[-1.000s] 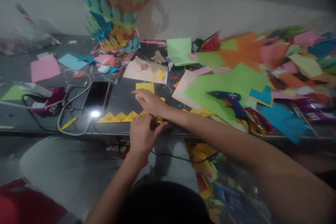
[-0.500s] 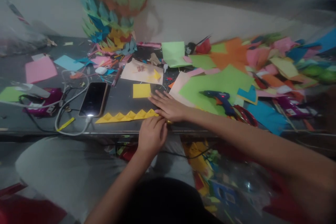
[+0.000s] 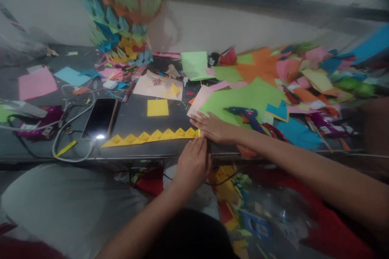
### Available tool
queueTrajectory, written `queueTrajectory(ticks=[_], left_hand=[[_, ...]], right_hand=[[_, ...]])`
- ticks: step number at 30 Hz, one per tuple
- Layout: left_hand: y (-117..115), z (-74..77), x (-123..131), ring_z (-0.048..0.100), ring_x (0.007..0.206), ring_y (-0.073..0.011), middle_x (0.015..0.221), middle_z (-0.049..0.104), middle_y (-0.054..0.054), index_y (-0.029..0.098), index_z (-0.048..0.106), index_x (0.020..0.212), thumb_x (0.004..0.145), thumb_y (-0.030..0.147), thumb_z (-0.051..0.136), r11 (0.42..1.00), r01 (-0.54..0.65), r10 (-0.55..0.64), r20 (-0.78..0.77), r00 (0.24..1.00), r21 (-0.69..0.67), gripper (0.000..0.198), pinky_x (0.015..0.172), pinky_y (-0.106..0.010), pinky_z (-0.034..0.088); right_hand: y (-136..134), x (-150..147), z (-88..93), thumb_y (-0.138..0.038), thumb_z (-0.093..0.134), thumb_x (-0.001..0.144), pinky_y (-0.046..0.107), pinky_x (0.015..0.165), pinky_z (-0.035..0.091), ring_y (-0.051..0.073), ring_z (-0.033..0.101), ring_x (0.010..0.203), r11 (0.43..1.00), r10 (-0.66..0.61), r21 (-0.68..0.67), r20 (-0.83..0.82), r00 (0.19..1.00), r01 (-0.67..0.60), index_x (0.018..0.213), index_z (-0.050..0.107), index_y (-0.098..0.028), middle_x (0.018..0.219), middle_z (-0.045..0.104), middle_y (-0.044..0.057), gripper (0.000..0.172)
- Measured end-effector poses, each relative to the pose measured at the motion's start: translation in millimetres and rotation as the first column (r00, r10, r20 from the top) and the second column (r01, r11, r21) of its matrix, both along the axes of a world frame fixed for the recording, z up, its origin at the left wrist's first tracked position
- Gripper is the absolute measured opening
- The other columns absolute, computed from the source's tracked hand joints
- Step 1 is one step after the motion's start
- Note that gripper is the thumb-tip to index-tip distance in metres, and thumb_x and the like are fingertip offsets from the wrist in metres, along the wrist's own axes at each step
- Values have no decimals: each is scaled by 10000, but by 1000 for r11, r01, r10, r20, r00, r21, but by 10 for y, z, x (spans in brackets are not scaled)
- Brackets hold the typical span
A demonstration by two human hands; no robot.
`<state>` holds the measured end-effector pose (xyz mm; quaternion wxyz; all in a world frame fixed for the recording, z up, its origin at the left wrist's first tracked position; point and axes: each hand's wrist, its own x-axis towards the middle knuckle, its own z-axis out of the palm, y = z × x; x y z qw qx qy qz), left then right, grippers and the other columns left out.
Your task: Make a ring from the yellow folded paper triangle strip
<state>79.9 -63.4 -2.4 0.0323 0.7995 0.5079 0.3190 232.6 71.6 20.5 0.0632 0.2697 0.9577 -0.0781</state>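
Observation:
A yellow folded-paper strip [image 3: 152, 136] with a row of pointed peaks lies along the front of the dark table. At its right end my left hand [image 3: 194, 164] presses down, its fingers drawn together on the paper. My right hand [image 3: 214, 128] lies flat just beyond, fingers stretched out and spread, beside the fingertips of the left. Whatever is beneath both hands is hidden. A square yellow paper [image 3: 157, 108] rests behind the strip, left of my right hand.
A phone [image 3: 100, 118] with a white cable lies left. A glue gun [image 3: 246, 115] sits on green paper [image 3: 253, 95] at right. Colourful paper scraps [image 3: 319, 73] heap up behind. A folded-paper sculpture [image 3: 124, 28] stands at the back. The table's front edge [image 3: 121, 156] runs close to my lap.
Both hands have slid right along the yellow strip, away from the square paper, uncovering more peaks. The view has turned slightly, so the table's things appear further left.

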Motion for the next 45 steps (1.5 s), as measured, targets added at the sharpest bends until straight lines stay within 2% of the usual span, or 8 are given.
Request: queueTrajectory(ticks=[5,13,20,28,32,36,41,45], left_hand=[[-7,-18,183,441,1259,-267,1356,475,-166,20,480,1243,867,214,432,997,65,-67,-41,997,-36,425,1020,-384,422],[123,-80,368,450,1252,-231,1258,566,-167,35,527,1180,868,187,441,975,220,-219,52,974,-16,357,1047,-383,398],[166,-32,411,484,1216,-223,1246,580,-133,63,553,1135,853,114,444,947,320,-319,37,947,-32,307,1037,-368,402],[127,-4,199,557,1108,-242,1183,614,-125,110,571,1106,844,128,493,989,148,-149,69,986,14,274,931,-385,475],[159,39,99,606,960,-245,1114,629,-121,122,568,1080,822,149,553,998,54,-54,33,998,-13,260,803,-382,515],[203,56,27,614,877,-223,1059,628,-103,146,564,1039,817,133,551,999,-18,19,28,999,-49,222,769,-373,512],[231,64,-4,607,917,-243,1006,638,-100,145,577,980,811,153,571,999,-44,45,48,998,-26,169,802,-389,507],[231,58,75,597,996,-243,1100,626,-129,122,572,1041,834,134,532,1000,6,-6,25,1000,0,211,855,-379,505]], right_hand=[[23,275,38,-352,309,937,566,1085,199,254,165,1389,1000,-1,-17,5,1000,1,1436,215,-298,1491,271,37,510],[-22,600,118,-309,360,924,529,1080,262,237,265,1358,996,-66,-60,-22,998,65,1396,329,-294,1451,349,33,473],[-78,728,172,-239,363,907,484,1073,315,226,294,1347,991,-121,-62,-48,991,118,1345,428,-279,1412,408,13,444],[-227,490,244,-234,302,927,475,1057,342,212,344,1326,974,-224,-36,-112,968,222,1382,373,-236,1412,416,53,460],[-238,450,282,-310,394,915,426,972,437,233,517,1181,948,-298,44,-227,927,316,1274,515,-160,1267,569,118,407],[-334,447,203,-280,465,895,419,838,486,236,604,974,956,-225,136,-233,946,261,1071,645,-173,1047,668,104,273],[-516,388,35,-166,426,891,400,768,486,235,584,908,926,-139,322,-202,970,199,1037,642,-149,1006,648,125,262],[-621,295,-46,-167,414,884,413,793,493,253,572,918,901,-153,367,-224,962,229,1026,636,-87,995,629,171,275]])
